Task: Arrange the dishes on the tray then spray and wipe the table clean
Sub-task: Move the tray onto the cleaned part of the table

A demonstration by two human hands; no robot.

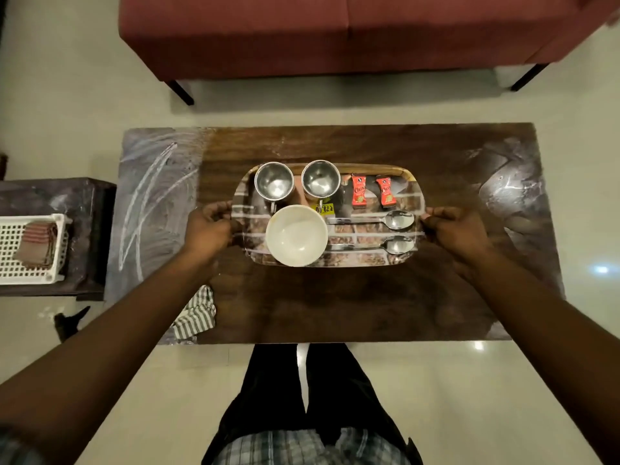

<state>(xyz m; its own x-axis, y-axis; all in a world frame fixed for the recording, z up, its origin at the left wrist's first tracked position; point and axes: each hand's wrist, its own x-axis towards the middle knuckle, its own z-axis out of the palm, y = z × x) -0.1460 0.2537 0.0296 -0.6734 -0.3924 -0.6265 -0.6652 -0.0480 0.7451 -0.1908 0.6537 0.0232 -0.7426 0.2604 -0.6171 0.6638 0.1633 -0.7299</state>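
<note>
A patterned tray (369, 260) sits in the middle of the dark wooden table (335, 307). On it stand two steel cups (274, 180) (320, 178), a white bowl (296, 235), two spoons (397, 219) (396, 245) and two red sachets (358, 190) (385, 191). My left hand (209, 229) grips the tray's left edge. At the tray's right edge my right hand (458, 231) holds on. A striped cloth (196, 317) lies on the table's near left, partly under my left arm.
White wipe streaks (151, 196) mark the table's left end. A low side table (50, 196) at the left carries a white basket (10, 250) with a folded cloth (37, 245). A red sofa (335, 31) stands beyond the table. My legs are at the near edge.
</note>
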